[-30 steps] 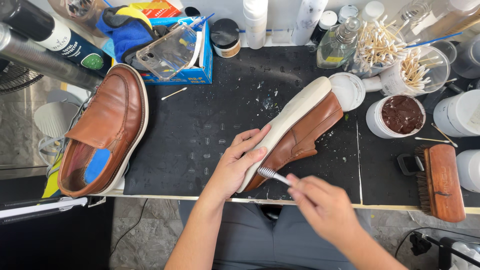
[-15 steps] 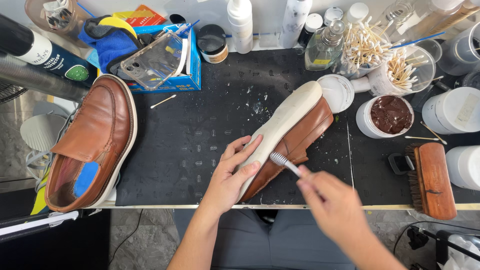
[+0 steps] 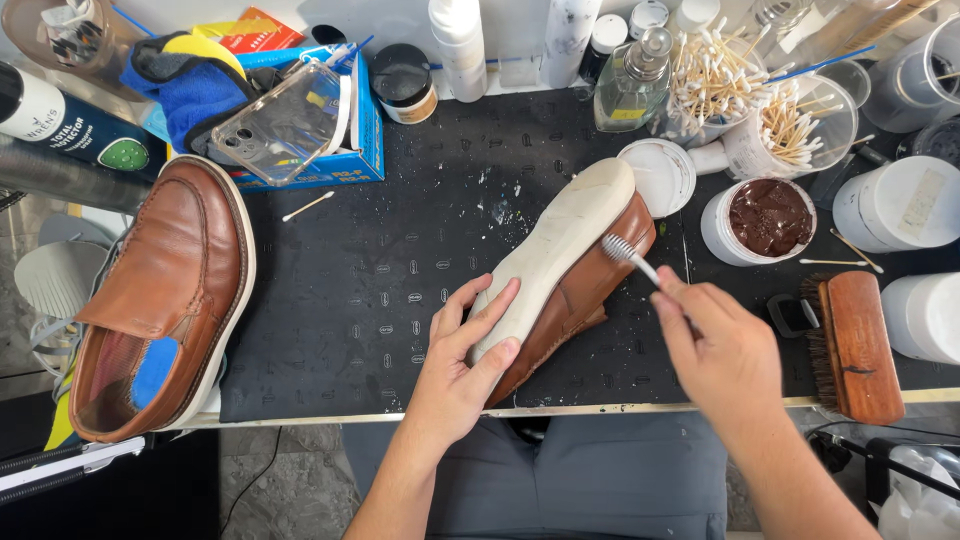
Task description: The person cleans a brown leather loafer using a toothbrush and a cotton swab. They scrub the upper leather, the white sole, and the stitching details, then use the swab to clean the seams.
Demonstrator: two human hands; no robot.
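The shoe [image 3: 585, 290] is tan-brown leather with a cream sole. The second shoe [image 3: 165, 290] is the same brown, with a blue insole patch. The mat [image 3: 380, 280] is black, dotted with small ovals. The paste [image 3: 770, 215] is dark brown in a white tub. The box [image 3: 345, 165] is blue.

Black mat [image 3: 400, 300] under shoes, jars
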